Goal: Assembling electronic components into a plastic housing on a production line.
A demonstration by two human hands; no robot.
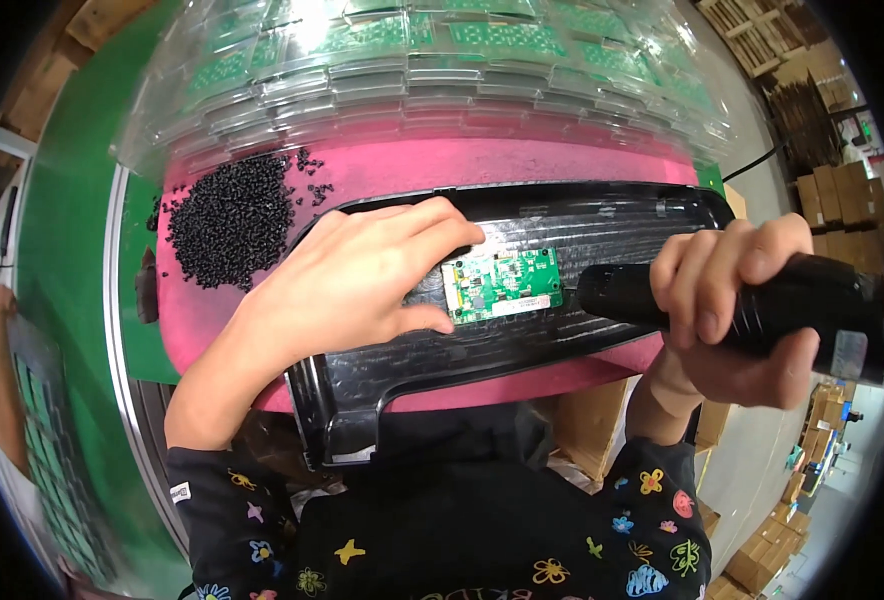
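A green circuit board [510, 285] lies inside a long black plastic housing [602, 225], open side up. My left hand [362, 265] reaches across the housing's left part, index fingertip by the board's upper left corner and thumb by its lower left corner, holding the board between them. In my right hand [737, 300] is a black electric screwdriver [622, 293], gripped round its body and lying nearly level. Its nose points left at the board's right edge; the bit's tip is too small to make out.
Small black parts like screws [230, 222] lie heaped on the pink mat [402, 160], left of the housing. Behind stand stacked clear plastic trays [412, 85] with green boards inside. Another person's arm [4, 390] is at the far left, near a tray [52, 440]. Cardboard boxes [837, 205] stand right.
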